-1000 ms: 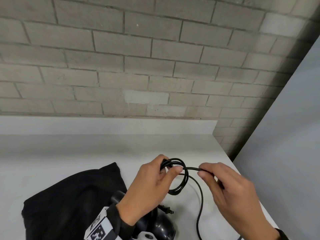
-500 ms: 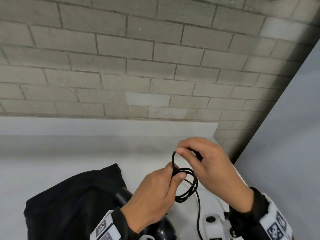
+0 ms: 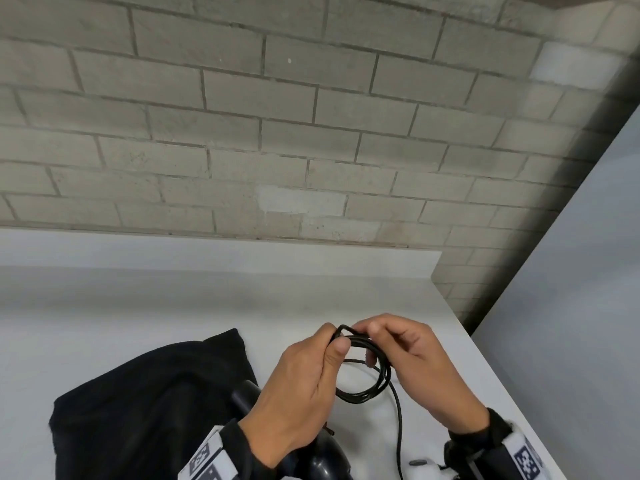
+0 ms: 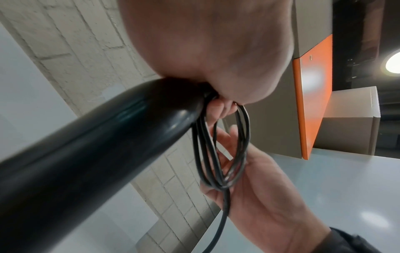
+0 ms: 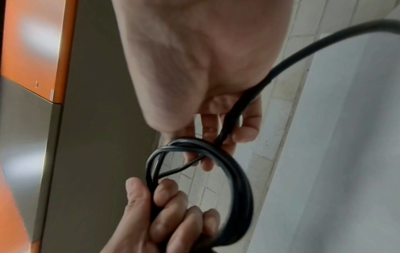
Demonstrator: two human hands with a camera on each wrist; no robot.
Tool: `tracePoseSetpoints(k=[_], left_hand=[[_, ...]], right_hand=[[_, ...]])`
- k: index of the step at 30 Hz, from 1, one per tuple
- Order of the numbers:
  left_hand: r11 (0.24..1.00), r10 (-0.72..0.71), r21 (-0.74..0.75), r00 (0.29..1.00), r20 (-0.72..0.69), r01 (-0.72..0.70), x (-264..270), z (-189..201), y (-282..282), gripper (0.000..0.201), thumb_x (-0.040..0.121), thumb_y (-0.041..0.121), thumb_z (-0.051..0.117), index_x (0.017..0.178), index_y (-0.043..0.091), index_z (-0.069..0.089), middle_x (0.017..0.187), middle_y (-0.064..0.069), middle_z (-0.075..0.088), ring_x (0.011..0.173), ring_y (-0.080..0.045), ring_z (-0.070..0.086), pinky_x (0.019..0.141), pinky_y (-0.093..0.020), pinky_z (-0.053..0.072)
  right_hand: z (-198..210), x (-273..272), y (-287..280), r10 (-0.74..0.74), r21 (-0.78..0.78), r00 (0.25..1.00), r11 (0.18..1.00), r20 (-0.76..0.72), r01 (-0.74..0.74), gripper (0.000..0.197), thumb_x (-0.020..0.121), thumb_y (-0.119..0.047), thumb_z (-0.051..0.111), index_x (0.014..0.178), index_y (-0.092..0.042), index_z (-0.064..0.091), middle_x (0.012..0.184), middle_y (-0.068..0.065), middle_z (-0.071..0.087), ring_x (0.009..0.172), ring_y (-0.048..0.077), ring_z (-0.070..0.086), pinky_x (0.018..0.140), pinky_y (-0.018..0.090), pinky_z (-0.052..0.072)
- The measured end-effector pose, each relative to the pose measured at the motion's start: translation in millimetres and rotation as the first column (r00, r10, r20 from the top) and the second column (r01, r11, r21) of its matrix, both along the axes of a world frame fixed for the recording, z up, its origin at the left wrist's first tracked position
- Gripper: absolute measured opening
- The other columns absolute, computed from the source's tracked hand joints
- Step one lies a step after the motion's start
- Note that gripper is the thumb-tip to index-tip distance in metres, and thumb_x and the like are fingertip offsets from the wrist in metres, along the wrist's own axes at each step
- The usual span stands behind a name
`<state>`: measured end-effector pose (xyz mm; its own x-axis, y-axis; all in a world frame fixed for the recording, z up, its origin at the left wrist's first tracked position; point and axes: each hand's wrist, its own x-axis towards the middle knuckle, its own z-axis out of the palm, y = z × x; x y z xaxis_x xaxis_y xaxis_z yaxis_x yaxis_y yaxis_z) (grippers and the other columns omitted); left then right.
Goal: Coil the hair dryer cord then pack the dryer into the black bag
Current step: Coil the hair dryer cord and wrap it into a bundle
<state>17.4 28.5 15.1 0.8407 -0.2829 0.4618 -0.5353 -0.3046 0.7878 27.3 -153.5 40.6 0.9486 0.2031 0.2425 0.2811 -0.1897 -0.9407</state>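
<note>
My left hand [image 3: 334,341] grips a small coil of black cord [image 3: 367,386] between thumb and fingers, above the white table [image 3: 138,306]. My right hand [image 3: 367,336] pinches the coil's top loop, right against the left thumb. The left wrist view shows the coil [image 4: 220,150] hanging below the left fingers. In the right wrist view the coil [image 5: 236,179] is a ring held by both hands. A loose length of cord [image 3: 400,434] drops toward the table. The black hair dryer [image 3: 322,460] lies under my left wrist, partly hidden. The black bag [image 3: 149,403] lies flat to the left.
A grey brick wall [image 3: 277,133] stands behind the table. The table's right edge [image 3: 485,362] runs diagonally just right of my right hand. An orange panel [image 4: 311,95] shows in the wrist views.
My right hand lifted a fresh loop of cord above the coil, then came down with it. It now holds that loop against the bundle in my left hand.
</note>
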Motion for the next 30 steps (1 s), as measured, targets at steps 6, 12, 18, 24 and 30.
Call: tracePoseSetpoints(k=[6,12,18,24,30], left_hand=[[1.000,0.015,0.001,0.999,-0.035,-0.015,1.8,5.1,-2.2,0.037,0.098,0.056,0.024,0.080,0.031,0.045,0.056,0.022,0.048,0.050,-0.006,0.039,0.053,-0.020,0.030],[0.997,-0.016,-0.081,0.996,-0.083,0.009,4.1,0.8,-4.5,0.040,0.097,0.062,0.029,0.092,0.033,0.057,0.056,0.016,0.048,0.051,-0.007,0.038,0.053,-0.027,0.035],[0.987,-0.030,-0.161,0.990,-0.136,0.008,0.4,0.8,-7.4,0.040,0.093,0.062,0.034,0.080,0.032,0.058,0.053,0.017,0.046,0.049,-0.004,0.039,0.053,-0.017,0.032],[0.968,0.046,-0.235,0.981,-0.188,-0.090,3.8,-1.3,-7.2,0.044,0.090,0.065,0.036,0.076,0.029,0.055,0.051,0.011,0.036,0.048,-0.009,0.032,0.050,-0.026,0.030],[0.979,0.071,-0.179,0.986,-0.154,-0.099,5.5,-0.6,-11.4,0.035,0.099,0.051,0.037,0.075,0.033,0.054,0.051,0.012,0.040,0.049,-0.007,0.036,0.051,-0.027,0.034]], right_hand=[[-3.0,-8.7,-9.9,0.144,-0.130,0.990,0.981,0.002,-0.142,0.013,0.082,-0.022,0.077,0.093,-0.017,0.073,0.088,-0.002,0.064,0.082,0.020,0.061,0.081,0.033,0.050],[3.0,-8.2,-14.5,0.186,-0.145,0.982,0.971,-0.027,-0.188,0.016,0.076,-0.011,0.082,0.084,-0.023,0.074,0.087,-0.009,0.066,0.083,0.008,0.060,0.083,0.026,0.042],[-7.5,-12.1,-4.1,0.096,-0.129,0.994,0.988,0.059,-0.088,0.029,0.068,-0.022,0.087,0.094,-0.024,0.074,0.098,-0.006,0.068,0.098,0.015,0.064,0.090,0.028,0.043],[-50.8,-39.1,16.6,-0.345,-0.105,0.594,0.799,0.727,0.592,0.039,0.067,-0.035,0.085,0.097,-0.019,0.065,0.090,0.002,0.052,0.083,0.008,0.053,0.071,0.014,0.044],[-63.5,-42.4,26.5,-0.277,-0.394,0.648,0.607,0.709,0.691,0.025,0.090,-0.027,0.061,0.106,-0.012,0.073,0.091,0.001,0.050,0.074,0.020,0.051,0.052,0.029,0.047]])
